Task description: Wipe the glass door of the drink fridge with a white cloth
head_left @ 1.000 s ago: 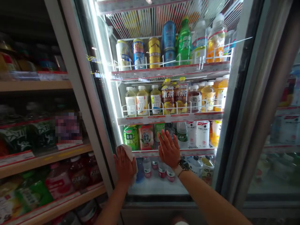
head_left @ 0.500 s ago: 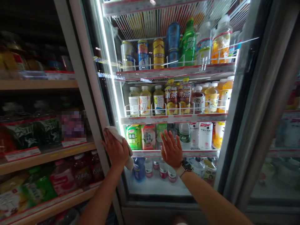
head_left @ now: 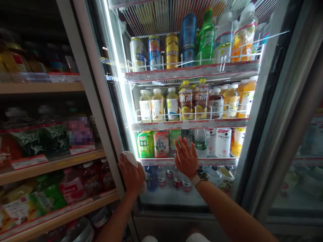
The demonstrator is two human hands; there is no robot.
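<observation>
At 7 o'clock the left hand (head_left: 131, 176) lies over a folded white cloth (head_left: 129, 157), fingers closed down on it, pressing it to the lower left edge of the glass door (head_left: 171, 198) of a drinks fridge (head_left: 275, 101); at 5 o'clock the right hand (head_left: 186, 158), with a wristwatch (head_left: 203, 175), is spread wide open, palm on the glass, gripping nothing. Bottled drinks (head_left: 157, 107) stand behind the glass at 12 o'clock, and wooden shelves (head_left: 40, 88) of packaged goods fill 9 o'clock
</observation>
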